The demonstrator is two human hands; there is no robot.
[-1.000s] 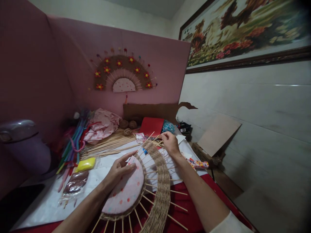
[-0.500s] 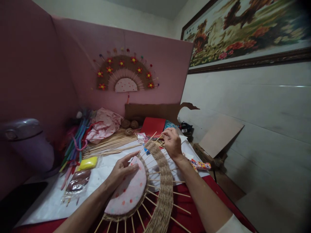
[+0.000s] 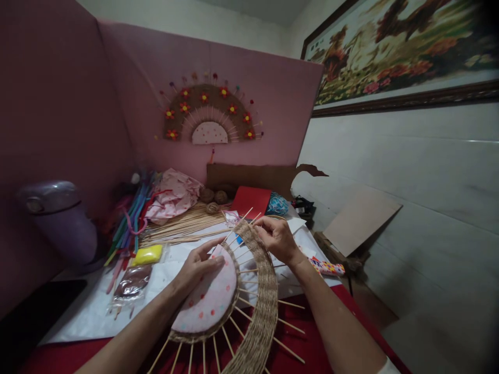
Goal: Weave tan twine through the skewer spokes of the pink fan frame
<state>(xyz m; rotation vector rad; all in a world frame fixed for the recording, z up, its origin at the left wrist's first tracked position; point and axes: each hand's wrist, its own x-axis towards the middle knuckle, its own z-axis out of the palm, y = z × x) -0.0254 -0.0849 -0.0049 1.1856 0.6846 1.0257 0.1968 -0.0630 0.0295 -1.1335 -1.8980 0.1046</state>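
A half-round fan of thin wooden sticks is tilted in front of me, with a woven band of brown twine (image 3: pixel 262 280) running across its sticks. At its centre is a pale pink half-disc (image 3: pixel 212 306) with coloured dots, edged in twine. My left hand (image 3: pixel 199 267) grips this half-disc near its upper end, thumb on the face and fingers mostly behind. My right hand (image 3: pixel 276 238) is closed in a pinch at the outer edge of the band's upper end, beside the stick tips. The strand of twine in its fingers is barely visible.
Loose wooden sticks (image 3: pixel 183 223), balls of twine (image 3: pixel 212 208) and a red sheet (image 3: pixel 250 201) lie behind the fan. Pipe cleaners (image 3: pixel 130 223), a yellow packet (image 3: pixel 147 255), a brown packet (image 3: pixel 133 282) and a lilac bottle (image 3: pixel 64 223) stand or lie left. A finished fan (image 3: pixel 206 111) hangs on the pink panel.
My right hand has come down from the stick tips to the band's outer edge. My left hand keeps its hold on the half-disc. The view has shifted slightly left.
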